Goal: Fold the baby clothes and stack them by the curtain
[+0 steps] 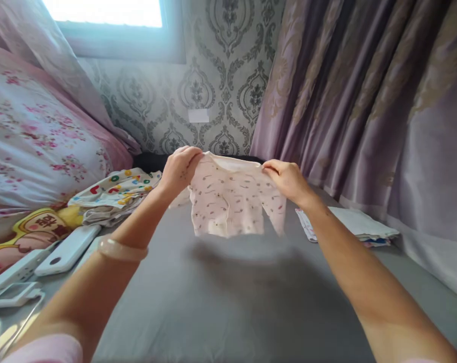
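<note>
A small pale pink shirt (228, 199) with a scattered print hangs in the air over the grey sheet, stretched between my two hands. Its neckline runs along the top, and one sleeve droops on the right. My left hand (181, 171) pinches the left shoulder, fingers closed on the cloth. At the right shoulder, my right hand (286, 179) grips the fabric between thumb and fingers. The shirt's lower edge is slightly blurred, and a shadow falls on the sheet below it.
Folded patterned clothes (115, 194) are stacked at the left, near a yellow cartoon cushion (39, 227), a white power bank-like box (67, 250) and a power strip (20, 269). Folded white cloths (360, 224) lie at the right, beside the purple curtain (326, 101). Grey sheet (228, 312) covers the surface.
</note>
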